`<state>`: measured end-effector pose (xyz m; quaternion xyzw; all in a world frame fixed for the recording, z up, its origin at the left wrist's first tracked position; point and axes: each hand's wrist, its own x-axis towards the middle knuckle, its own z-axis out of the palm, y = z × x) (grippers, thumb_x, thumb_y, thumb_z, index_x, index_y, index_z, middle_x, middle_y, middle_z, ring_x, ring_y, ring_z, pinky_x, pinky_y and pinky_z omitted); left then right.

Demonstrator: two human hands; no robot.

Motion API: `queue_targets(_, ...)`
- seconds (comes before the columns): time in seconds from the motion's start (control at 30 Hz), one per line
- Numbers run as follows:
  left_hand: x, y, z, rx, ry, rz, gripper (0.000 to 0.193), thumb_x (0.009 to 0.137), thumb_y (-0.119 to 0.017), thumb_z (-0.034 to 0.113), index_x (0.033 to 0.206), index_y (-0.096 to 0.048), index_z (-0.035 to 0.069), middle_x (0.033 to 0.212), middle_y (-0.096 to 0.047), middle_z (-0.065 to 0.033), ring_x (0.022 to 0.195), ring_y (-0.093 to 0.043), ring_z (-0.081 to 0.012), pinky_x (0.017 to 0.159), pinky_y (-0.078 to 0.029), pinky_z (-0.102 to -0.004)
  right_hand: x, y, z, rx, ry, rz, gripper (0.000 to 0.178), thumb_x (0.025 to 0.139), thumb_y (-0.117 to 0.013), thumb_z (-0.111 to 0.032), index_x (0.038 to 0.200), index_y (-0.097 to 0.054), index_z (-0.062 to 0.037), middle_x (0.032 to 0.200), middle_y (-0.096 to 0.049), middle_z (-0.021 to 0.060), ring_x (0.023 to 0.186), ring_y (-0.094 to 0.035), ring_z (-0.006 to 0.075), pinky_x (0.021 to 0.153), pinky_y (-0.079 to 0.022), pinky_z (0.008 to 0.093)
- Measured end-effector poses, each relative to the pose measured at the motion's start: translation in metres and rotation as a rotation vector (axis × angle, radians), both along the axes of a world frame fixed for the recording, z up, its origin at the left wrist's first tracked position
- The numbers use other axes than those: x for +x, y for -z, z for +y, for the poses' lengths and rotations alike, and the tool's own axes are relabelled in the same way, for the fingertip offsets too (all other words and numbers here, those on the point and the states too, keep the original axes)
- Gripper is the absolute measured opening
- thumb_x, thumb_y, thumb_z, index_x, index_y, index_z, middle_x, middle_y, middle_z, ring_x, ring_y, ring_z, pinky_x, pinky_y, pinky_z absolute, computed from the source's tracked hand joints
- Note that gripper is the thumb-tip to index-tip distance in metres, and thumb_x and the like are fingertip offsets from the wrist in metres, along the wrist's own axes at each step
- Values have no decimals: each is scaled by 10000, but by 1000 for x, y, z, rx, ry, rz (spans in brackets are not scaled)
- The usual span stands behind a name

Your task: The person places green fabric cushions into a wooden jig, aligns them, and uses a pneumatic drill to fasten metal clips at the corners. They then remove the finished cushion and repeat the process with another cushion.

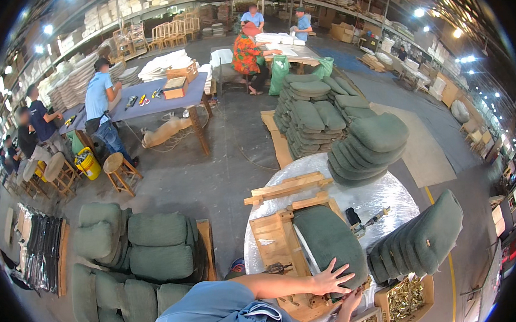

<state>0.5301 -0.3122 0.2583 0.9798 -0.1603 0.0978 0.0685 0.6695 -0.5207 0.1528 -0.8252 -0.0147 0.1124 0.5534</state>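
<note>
The left hand (327, 281) lies on the cushion (331, 239), fingers (341, 271) spread wide, the right hand (352, 301), grip unclear, just beside them, a box (429, 295) to their right.

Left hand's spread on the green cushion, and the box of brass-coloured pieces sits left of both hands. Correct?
Wrong side: in the head view the box of brass-coloured pieces sits right of both the left hand and right hand. The left hand is spread on the green cushion.

Grey floor (229, 162), yellow line (451, 267); blue-topped table (150, 113), wooden stool (114, 163); bright lamps (419, 12) overhead.
</note>
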Motion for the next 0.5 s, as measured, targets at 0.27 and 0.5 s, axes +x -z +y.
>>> queue_targets(0.27, -3, 2, 4, 3, -28, 40, 899, 856, -815, 281, 1618, -378, 471, 1784, -151, -156, 1623, -123, -521, 1140, -286, -872, 5, 12, 54, -736, 32, -186, 572, 1004, -652, -500, 1385, -602, -76, 1275, -715, 172, 1062, -745, 390, 843, -627, 496)
queue_targets(0.5, -5, 2, 5, -48, -67, 24, 893, 847, -808, 277, 1612, -392, 479, 1784, -154, -153, 1622, -136, -517, 1140, -276, -875, 25, 25, 45, -717, 27, -181, 506, 1027, -600, -491, 1376, -633, -126, 1157, -773, 166, 1008, -772, 379, 808, -639, 511)
